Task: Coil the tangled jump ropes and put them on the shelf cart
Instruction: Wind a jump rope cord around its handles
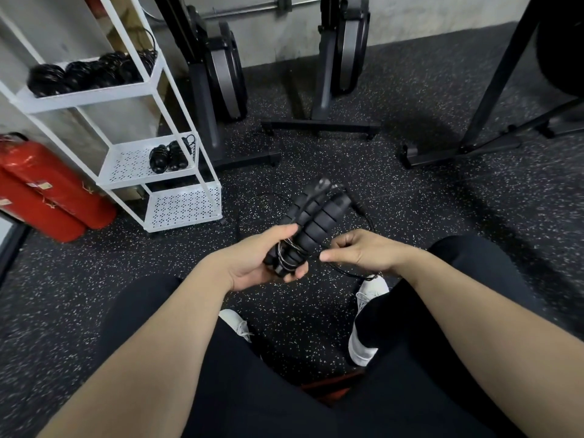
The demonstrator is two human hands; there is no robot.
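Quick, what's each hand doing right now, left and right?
Left hand: grips the two jump rope handles together.
Right hand: pinches the rope cord beside the handles.

Your left hand (252, 263) curls palm-up, gripping; your right hand (363, 252) pinches beside it, both forearms bare and stretched forward.

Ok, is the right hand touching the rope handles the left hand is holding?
Apart. In the head view the left hand grips the handles, while the right hand pinches the cord beside them, with floor visible between its fingers and the handles.
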